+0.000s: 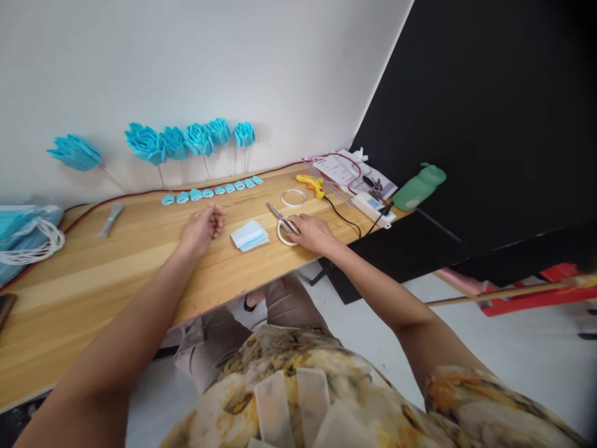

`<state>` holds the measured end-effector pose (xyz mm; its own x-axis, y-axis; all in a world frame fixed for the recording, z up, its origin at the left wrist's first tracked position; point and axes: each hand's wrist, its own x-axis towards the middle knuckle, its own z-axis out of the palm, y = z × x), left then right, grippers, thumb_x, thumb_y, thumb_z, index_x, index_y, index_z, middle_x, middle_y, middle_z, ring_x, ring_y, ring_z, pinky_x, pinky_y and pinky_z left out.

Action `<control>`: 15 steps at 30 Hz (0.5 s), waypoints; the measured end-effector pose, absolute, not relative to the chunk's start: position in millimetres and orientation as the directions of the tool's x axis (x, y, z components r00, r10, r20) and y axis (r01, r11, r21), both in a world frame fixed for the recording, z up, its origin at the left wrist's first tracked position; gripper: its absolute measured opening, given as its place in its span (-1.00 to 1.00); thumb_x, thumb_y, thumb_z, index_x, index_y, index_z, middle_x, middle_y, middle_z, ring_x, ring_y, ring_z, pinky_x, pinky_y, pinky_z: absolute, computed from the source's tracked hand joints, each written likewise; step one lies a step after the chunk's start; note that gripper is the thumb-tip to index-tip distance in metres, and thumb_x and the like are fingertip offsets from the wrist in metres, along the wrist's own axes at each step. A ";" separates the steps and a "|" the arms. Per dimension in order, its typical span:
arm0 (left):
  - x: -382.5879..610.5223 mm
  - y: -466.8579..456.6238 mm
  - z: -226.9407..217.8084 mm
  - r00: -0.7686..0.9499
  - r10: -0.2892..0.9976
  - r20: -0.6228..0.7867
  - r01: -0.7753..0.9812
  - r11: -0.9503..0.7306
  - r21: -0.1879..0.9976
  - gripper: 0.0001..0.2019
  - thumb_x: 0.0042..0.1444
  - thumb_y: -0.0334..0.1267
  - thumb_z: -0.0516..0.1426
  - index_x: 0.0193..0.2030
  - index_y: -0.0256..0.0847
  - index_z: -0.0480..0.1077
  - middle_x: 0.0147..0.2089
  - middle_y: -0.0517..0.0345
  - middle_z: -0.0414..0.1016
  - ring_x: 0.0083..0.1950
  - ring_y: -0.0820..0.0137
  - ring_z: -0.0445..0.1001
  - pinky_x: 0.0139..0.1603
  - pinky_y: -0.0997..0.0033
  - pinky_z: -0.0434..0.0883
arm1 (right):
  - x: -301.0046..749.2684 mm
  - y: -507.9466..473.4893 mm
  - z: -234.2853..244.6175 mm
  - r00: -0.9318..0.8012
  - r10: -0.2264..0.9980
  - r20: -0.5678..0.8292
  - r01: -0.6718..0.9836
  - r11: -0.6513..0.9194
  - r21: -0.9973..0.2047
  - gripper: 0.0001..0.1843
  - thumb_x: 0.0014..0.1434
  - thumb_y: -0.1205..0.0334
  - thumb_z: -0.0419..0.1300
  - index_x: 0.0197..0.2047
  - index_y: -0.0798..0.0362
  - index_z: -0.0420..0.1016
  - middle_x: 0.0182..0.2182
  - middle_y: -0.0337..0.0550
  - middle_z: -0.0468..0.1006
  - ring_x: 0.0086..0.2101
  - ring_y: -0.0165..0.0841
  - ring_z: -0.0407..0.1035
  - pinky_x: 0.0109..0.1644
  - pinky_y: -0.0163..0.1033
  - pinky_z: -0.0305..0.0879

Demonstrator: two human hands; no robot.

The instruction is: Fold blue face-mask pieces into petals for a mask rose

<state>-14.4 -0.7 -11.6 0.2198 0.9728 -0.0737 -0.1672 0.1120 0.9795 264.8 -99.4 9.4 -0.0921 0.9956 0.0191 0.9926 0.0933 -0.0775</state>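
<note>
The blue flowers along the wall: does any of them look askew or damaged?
Yes, one looks askew: the leftmost flower leans strongly to the left, apart from the other five flowers, which stand more upright. No damage shows.

Scissors (282, 219): silver, white. Sheets (250, 236): white, pale blue. Flowers (199, 138): blue. Glue gun (312, 184): yellow. Shirt (373, 404): mottled yellow-brown.

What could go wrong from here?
The right hand has the scissors beside the stack of sheets; a sideways slip might scatter or nick them. The yellow glue gun's black cord runs to the near edge of the table, close to the right forearm, so it could snag. The green bottle sits close to the power strip; if knocked and leaking, it could wet it.
</note>
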 end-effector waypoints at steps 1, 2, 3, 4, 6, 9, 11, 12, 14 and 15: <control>-14.0 -1.3 -11.8 0.223 0.972 -0.075 -0.154 0.111 0.982 -0.67 0.25 -0.04 0.08 -0.37 -0.27 0.44 -0.63 0.24 0.28 -0.65 0.52 0.18 -0.64 0.52 0.07 | 264.4 -99.2 10.6 -0.099 0.995 0.018 0.992 0.100 -0.071 -0.59 0.30 0.05 0.17 0.18 -0.06 0.43 -0.02 0.00 0.61 -0.14 -0.12 0.54 -0.25 -0.21 0.22; -13.6 -2.0 -12.0 0.222 0.972 -0.074 -0.145 0.107 0.984 -0.66 0.24 -0.02 0.09 -0.36 -0.27 0.44 -0.62 0.24 0.29 -0.65 0.52 0.19 -0.64 0.52 0.07 | 264.5 -98.3 12.5 -0.107 0.994 0.013 0.992 0.108 -0.066 -0.59 0.30 0.05 0.17 0.18 -0.06 0.43 -0.03 0.01 0.62 -0.15 -0.13 0.54 -0.26 -0.21 0.22; -13.0 -2.9 -12.1 0.224 0.972 -0.072 -0.136 0.104 0.985 -0.66 0.22 0.00 0.10 -0.36 -0.27 0.44 -0.62 0.24 0.29 -0.65 0.52 0.18 -0.64 0.52 0.07 | 265.5 -96.4 15.1 -0.112 0.994 0.009 0.992 0.113 -0.063 -0.59 0.31 0.05 0.16 0.19 -0.05 0.43 -0.06 0.01 0.64 -0.16 -0.13 0.54 -0.26 -0.21 0.22; -12.3 -3.7 -12.2 0.226 0.972 -0.065 -0.127 0.096 0.987 -0.65 0.21 0.01 0.11 -0.36 -0.27 0.44 -0.62 0.25 0.29 -0.65 0.53 0.18 -0.63 0.52 0.07 | 267.7 -93.2 18.0 -0.112 0.994 0.014 0.992 0.113 -0.062 -0.59 0.33 0.04 0.15 0.19 -0.03 0.44 -0.08 0.02 0.65 -0.17 -0.12 0.55 -0.25 -0.21 0.22; -11.1 -5.3 -12.5 0.229 0.972 -0.052 -0.095 0.075 0.993 -0.64 0.18 0.03 0.14 -0.36 -0.27 0.45 -0.61 0.25 0.30 -0.64 0.53 0.18 -0.63 0.53 0.07 | 276.0 -81.3 23.3 -0.091 0.994 0.061 0.993 0.095 -0.067 -0.59 0.37 0.02 0.10 0.18 0.02 0.46 -0.11 0.05 0.66 -0.16 -0.11 0.54 -0.21 -0.19 0.25; -10.0 -7.1 -13.7 0.237 0.971 -0.039 -0.013 0.043 0.999 -0.63 0.12 0.06 0.19 -0.38 -0.27 0.47 -0.59 0.25 0.31 -0.63 0.54 0.19 -0.62 0.52 0.08 | 294.6 -52.1 23.5 -0.060 0.981 0.184 0.995 0.073 -0.066 -0.64 0.38 0.11 0.08 0.12 0.07 0.51 -0.04 0.11 0.62 -0.05 -0.06 0.49 -0.10 -0.13 0.29; -9.8 -7.7 -15.0 0.248 0.968 -0.040 0.046 0.029 0.998 -0.63 0.10 0.07 0.20 -0.38 -0.26 0.48 -0.58 0.25 0.31 -0.62 0.54 0.18 -0.60 0.51 0.09 | 306.0 -31.9 18.0 -0.084 0.985 0.153 0.995 0.091 -0.045 -0.69 0.33 0.18 0.16 0.06 0.09 0.55 0.01 0.14 0.59 0.04 -0.02 0.43 0.00 -0.10 0.29; -9.8 -8.0 -15.6 0.253 0.967 -0.044 0.073 0.027 0.997 -0.63 0.09 0.07 0.21 -0.39 -0.26 0.49 -0.58 0.25 0.31 -0.61 0.54 0.18 -0.59 0.51 0.10 | 310.1 -23.5 14.8 -0.096 0.986 0.134 0.993 0.104 -0.051 -0.74 0.31 0.21 0.18 0.01 0.10 0.57 0.02 0.14 0.58 0.05 -0.03 0.41 0.04 -0.09 0.28; -9.5 -8.5 -16.5 0.261 0.964 -0.056 0.114 0.027 0.993 -0.61 0.07 0.10 0.22 -0.40 -0.25 0.50 -0.58 0.25 0.32 -0.61 0.54 0.19 -0.58 0.51 0.11 | 313.8 -11.7 10.2 -0.117 0.987 0.109 0.989 0.125 -0.076 -0.81 0.31 0.26 0.16 -0.12 0.09 0.59 -0.02 0.09 0.60 0.03 -0.08 0.42 0.06 -0.11 0.27; -9.3 -8.8 -16.5 0.265 0.962 -0.063 0.127 0.030 0.991 -0.61 0.06 0.11 0.22 -0.40 -0.25 0.50 -0.57 0.24 0.32 -0.60 0.53 0.19 -0.57 0.50 0.11 | 312.8 -8.4 9.4 -0.117 0.987 0.111 0.988 0.127 -0.091 -0.81 0.32 0.27 0.14 -0.16 0.08 0.59 -0.06 0.06 0.61 -0.01 -0.11 0.44 0.03 -0.13 0.28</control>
